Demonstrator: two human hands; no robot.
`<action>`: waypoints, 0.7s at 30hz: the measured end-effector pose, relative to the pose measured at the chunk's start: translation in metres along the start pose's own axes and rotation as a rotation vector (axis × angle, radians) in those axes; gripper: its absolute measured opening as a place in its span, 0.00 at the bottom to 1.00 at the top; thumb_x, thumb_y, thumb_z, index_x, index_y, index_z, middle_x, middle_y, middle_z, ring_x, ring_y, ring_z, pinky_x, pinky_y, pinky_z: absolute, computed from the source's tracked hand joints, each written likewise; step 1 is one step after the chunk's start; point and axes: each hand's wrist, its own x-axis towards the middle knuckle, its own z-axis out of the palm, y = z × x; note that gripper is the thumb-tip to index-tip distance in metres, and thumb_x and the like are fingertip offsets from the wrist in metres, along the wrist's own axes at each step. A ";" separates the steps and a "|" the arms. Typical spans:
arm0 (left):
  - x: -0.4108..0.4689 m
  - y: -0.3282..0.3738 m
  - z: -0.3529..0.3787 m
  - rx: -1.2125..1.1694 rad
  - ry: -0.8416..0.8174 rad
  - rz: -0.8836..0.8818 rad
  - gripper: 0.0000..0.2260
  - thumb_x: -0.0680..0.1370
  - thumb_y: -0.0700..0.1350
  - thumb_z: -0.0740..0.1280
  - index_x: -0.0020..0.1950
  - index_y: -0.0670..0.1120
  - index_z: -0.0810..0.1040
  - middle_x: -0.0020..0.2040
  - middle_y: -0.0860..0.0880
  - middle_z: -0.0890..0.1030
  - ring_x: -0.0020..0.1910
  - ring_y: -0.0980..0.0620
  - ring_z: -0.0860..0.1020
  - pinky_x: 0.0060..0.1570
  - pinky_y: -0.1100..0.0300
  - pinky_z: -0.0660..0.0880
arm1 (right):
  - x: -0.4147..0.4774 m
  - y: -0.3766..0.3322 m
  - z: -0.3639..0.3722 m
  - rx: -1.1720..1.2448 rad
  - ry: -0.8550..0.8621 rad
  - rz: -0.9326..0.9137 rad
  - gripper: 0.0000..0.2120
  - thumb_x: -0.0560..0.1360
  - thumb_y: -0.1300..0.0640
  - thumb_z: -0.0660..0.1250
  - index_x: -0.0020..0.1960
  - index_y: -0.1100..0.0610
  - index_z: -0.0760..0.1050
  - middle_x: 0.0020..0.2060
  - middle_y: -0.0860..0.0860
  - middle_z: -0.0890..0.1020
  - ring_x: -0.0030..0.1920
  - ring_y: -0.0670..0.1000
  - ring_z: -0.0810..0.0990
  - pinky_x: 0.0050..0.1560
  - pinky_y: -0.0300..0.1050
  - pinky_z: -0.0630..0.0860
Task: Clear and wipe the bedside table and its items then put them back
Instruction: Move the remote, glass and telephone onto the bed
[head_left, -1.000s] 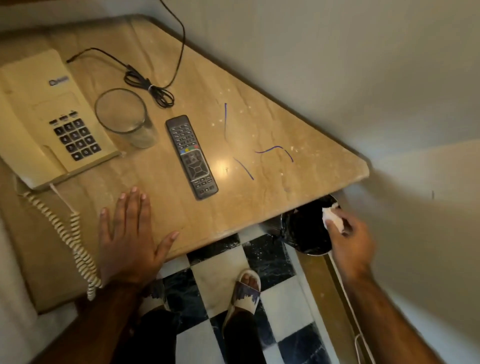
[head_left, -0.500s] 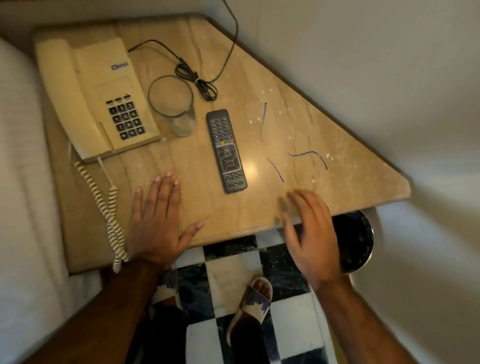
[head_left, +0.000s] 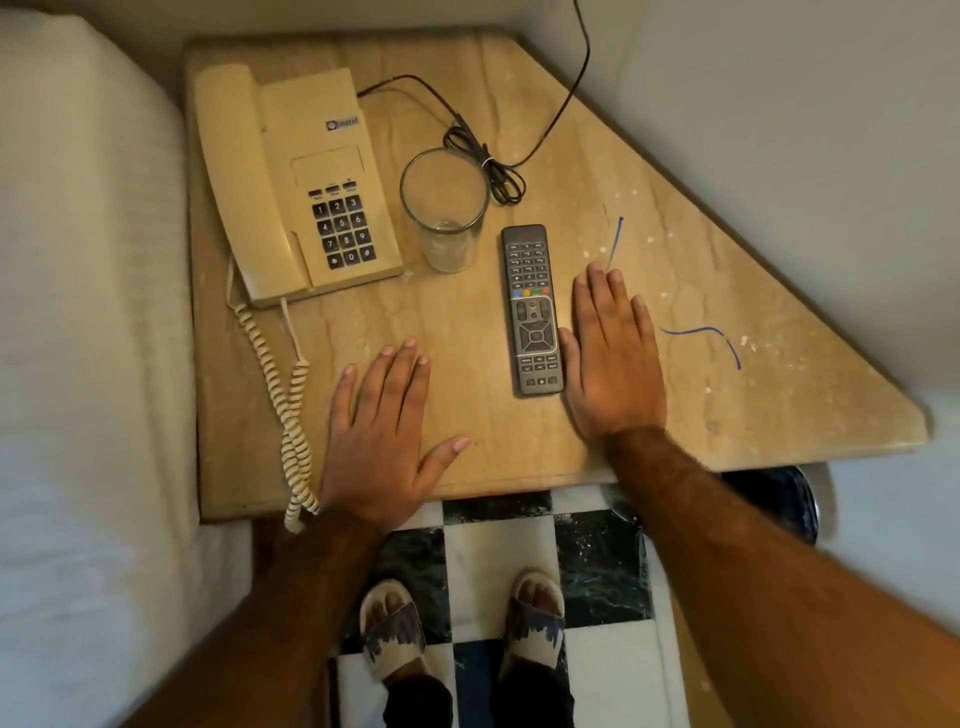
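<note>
Left hand (head_left: 375, 441) lying flat, fingers spread, on bedside table (head_left: 779, 415) near front edge, beside coiled phone cord (head_left: 291, 415). Right hand (head_left: 613, 353) lying palm down, thumb touching remote (head_left: 532, 309). Telephone (head_left: 296, 187) sitting at back left, empty glass (head_left: 444, 210) standing between telephone and remote. Blue marks (head_left: 701, 332) showing right of right hand.

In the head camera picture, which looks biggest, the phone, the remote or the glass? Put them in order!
1. phone, clearly the biggest.
2. remote, long but narrow.
3. glass, which looks close to the remote in size; it stands taller and nearer the camera, so that order is unsure.
</note>
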 end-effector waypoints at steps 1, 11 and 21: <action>0.004 0.007 -0.006 -0.075 0.034 -0.035 0.41 0.82 0.70 0.43 0.81 0.41 0.64 0.83 0.40 0.63 0.81 0.39 0.63 0.78 0.35 0.60 | 0.000 0.000 0.001 -0.003 -0.002 -0.001 0.30 0.88 0.48 0.49 0.87 0.58 0.52 0.87 0.54 0.54 0.87 0.54 0.51 0.87 0.56 0.48; 0.106 0.126 -0.053 -0.325 0.055 -0.322 0.32 0.85 0.57 0.60 0.84 0.46 0.55 0.84 0.42 0.56 0.80 0.42 0.61 0.76 0.46 0.63 | 0.001 -0.001 0.001 0.005 -0.041 0.018 0.29 0.88 0.49 0.44 0.87 0.56 0.50 0.87 0.53 0.51 0.87 0.52 0.48 0.87 0.55 0.46; 0.039 0.106 -0.024 -0.346 0.140 -0.281 0.29 0.82 0.47 0.62 0.83 0.46 0.60 0.79 0.40 0.66 0.73 0.39 0.70 0.71 0.40 0.72 | 0.000 -0.003 -0.002 0.000 -0.021 0.022 0.29 0.89 0.50 0.49 0.87 0.57 0.51 0.87 0.53 0.53 0.87 0.52 0.49 0.87 0.56 0.48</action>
